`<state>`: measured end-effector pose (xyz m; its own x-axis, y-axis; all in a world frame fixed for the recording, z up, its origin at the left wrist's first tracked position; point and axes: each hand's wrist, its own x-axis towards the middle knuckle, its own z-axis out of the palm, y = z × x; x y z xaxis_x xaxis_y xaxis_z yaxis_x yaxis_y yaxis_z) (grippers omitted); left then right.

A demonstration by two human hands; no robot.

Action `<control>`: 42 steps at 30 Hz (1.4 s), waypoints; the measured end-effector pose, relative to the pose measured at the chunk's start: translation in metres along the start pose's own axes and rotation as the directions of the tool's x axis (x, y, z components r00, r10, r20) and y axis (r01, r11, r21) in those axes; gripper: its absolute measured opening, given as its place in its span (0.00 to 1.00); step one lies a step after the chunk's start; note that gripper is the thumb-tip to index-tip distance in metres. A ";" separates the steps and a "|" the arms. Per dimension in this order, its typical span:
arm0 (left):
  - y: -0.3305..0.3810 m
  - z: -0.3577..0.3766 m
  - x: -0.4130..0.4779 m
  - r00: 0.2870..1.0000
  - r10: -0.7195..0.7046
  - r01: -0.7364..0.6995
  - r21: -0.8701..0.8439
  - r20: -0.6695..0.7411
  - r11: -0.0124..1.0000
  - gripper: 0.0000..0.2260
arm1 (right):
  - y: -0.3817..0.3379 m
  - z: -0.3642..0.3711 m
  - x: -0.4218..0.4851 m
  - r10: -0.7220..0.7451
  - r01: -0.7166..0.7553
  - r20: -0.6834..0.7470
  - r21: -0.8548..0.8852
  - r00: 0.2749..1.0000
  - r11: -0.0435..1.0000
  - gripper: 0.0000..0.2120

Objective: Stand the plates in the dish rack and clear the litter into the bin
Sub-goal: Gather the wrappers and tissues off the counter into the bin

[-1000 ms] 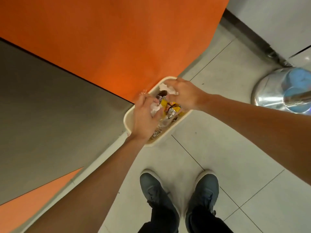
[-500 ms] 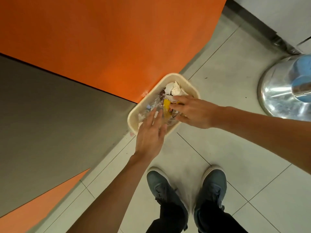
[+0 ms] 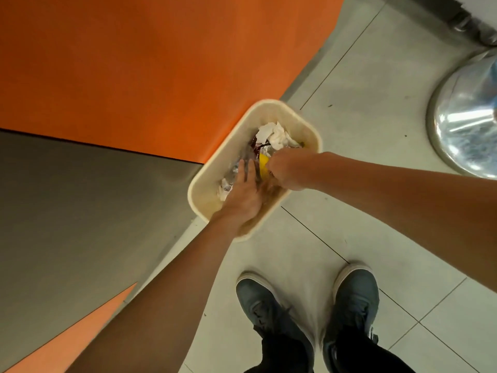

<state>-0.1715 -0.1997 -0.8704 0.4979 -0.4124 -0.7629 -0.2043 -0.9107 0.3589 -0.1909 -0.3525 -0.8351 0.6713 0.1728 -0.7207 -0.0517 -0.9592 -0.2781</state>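
Both hands have pushed deeper into the bin (image 3: 315, 133): the left hand (image 3: 244, 195) lies flat, fingers straight, on the litter (image 3: 274, 135) inside. The right hand (image 3: 288, 170) has curled; whether it grips anything, I cannot tell.

i count one bin (image 3: 205, 196), two hands in it (left hand (image 3: 244, 196), right hand (image 3: 289, 170)), two grey shoes (image 3: 266, 300) nearer me, one steel base (image 3: 462, 125) to its right.

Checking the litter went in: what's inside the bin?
White paper, foil wrappers and a yellow wrapper lie in the bin. The left hand and right hand cover the middle; the bottom is hidden.
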 end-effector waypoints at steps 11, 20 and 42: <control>-0.015 0.008 0.035 0.997 0.000 -0.006 0.087 0.071 0.996 0.36 | 0.003 0.002 0.036 0.019 -0.019 0.253 -0.006 0.967 1.000 0.15; -0.003 -0.013 -0.024 0.994 0.103 -0.101 0.034 -0.049 0.994 0.26 | -0.001 -0.019 -0.017 0.059 -0.056 -0.019 0.131 0.998 0.990 0.09; 0.107 -0.123 -0.238 0.878 0.389 -0.367 0.127 -0.281 0.921 0.26 | -0.032 -0.143 -0.255 -0.091 0.157 -0.285 0.216 0.954 0.964 0.13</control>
<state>-0.2086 -0.1957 -0.5846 0.5940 -0.7096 -0.3790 -0.4786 -0.6904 0.5425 -0.2550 -0.3979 -0.5519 0.8562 0.1884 -0.4811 -0.1046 -0.8487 -0.5184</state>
